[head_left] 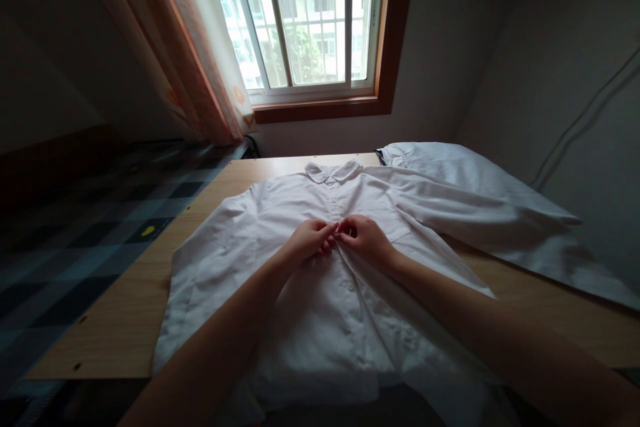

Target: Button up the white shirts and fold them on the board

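Observation:
A white collared shirt (280,293) lies face up on a wooden board (125,307), collar toward the window. Its right sleeve stretches out toward the wall. My left hand (307,240) and my right hand (367,239) meet at the middle of the button placket, just below the chest. Both hands have their fingers curled and pinched on the shirt's front edges, fingertips nearly touching each other. A row of small buttons runs down the placket below my hands.
A second white garment (450,170) lies at the board's far right, by the wall. A checked dark blanket (75,247) covers the bed on the left. Behind the board are a barred window (305,20) and a patterned curtain (200,47).

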`<move>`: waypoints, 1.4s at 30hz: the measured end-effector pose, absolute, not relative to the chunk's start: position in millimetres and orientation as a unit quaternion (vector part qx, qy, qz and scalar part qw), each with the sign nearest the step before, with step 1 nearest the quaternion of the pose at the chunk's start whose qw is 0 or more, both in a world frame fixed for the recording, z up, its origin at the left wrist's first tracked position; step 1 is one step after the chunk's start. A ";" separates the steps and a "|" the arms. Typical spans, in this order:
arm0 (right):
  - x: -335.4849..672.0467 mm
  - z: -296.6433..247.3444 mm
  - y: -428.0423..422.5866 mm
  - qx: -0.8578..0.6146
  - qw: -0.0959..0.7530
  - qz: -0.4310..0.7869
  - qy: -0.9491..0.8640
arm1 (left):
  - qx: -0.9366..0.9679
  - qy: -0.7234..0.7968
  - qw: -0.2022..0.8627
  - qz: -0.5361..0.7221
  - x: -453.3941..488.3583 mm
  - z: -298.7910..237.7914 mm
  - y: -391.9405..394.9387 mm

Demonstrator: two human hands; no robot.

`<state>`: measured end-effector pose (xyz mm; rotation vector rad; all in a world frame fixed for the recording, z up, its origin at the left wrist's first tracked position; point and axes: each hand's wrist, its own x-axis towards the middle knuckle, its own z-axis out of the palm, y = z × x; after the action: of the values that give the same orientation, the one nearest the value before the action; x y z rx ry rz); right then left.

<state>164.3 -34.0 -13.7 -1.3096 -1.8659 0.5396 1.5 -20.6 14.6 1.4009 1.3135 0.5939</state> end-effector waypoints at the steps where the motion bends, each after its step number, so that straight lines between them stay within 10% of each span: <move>1: 162.8 -13.0 -34.8 -0.527 0.384 0.219 -0.726 | 0.592 0.554 0.530 0.248 1.9 14.4 -20.7; 42: 158.9 -8.5 -47.9 -0.581 0.210 0.110 -0.779 | 0.587 0.532 0.530 0.303 0.5 13.4 -22.6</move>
<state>158.9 -47.9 -8.5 -1.6160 -2.1652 0.3059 0.5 -22.6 13.4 1.4027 1.2697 0.7229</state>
